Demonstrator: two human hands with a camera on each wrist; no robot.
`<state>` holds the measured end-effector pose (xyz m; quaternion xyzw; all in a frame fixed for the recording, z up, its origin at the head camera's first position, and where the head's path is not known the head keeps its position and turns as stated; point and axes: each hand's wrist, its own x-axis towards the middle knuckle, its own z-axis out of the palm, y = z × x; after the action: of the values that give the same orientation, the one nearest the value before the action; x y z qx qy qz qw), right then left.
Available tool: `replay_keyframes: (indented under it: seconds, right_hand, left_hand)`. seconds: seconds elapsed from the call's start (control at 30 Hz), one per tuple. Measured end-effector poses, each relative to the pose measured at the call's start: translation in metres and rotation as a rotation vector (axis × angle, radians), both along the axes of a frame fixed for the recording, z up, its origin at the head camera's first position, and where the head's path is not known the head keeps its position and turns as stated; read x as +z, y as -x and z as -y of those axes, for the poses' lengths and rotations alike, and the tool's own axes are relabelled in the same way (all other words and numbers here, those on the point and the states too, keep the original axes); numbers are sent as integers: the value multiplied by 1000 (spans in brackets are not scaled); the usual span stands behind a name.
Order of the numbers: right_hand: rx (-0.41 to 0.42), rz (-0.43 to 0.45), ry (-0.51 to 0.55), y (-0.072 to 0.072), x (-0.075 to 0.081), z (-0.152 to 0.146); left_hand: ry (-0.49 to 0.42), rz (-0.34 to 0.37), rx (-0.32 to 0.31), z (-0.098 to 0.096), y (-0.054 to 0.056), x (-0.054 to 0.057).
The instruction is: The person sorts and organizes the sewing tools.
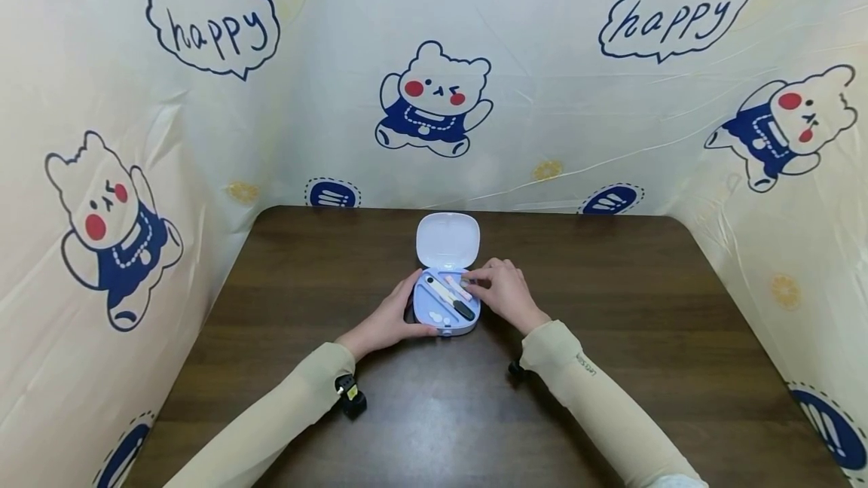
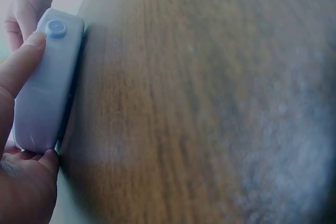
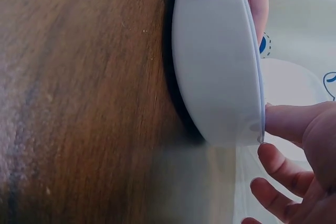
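A pale blue case (image 1: 419,313) with rounded corners lies on the table, its hinged lid (image 1: 447,239) raised at the back. Inside are a slim white stick with a black end (image 1: 463,310), a pale pink stick (image 1: 458,288) and small white pieces (image 1: 439,318). My left hand (image 1: 388,321) grips the case from the left, thumb at the front beside the round button (image 2: 56,28), fingers round the far side. My right hand (image 1: 505,292) reaches over the right rim with thumb and index finger close together; whether they pinch something is hidden. Its other fingers (image 3: 270,195) hang loosely curled outside.
The dark brown wooden table (image 1: 325,247) surrounds the case. Behind it and at both sides hangs a pale curtain (image 1: 542,119) with printed bears. A small black device (image 1: 351,398) is strapped at the left wrist.
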<state>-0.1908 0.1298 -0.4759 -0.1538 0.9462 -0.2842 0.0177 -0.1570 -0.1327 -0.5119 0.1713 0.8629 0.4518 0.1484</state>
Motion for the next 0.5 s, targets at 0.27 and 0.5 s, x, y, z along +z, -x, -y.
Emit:
replay_keyframes:
  seconds: [0.27, 0.5]
  right_hand:
    - [16, -23, -23, -1, 1, -1]
    - [36, -50, 39, -1, 3, -6]
  left_hand:
    - [-6, 14, 0, -1, -1, 4]
    - [3, 19, 6, -1, -2, 5]
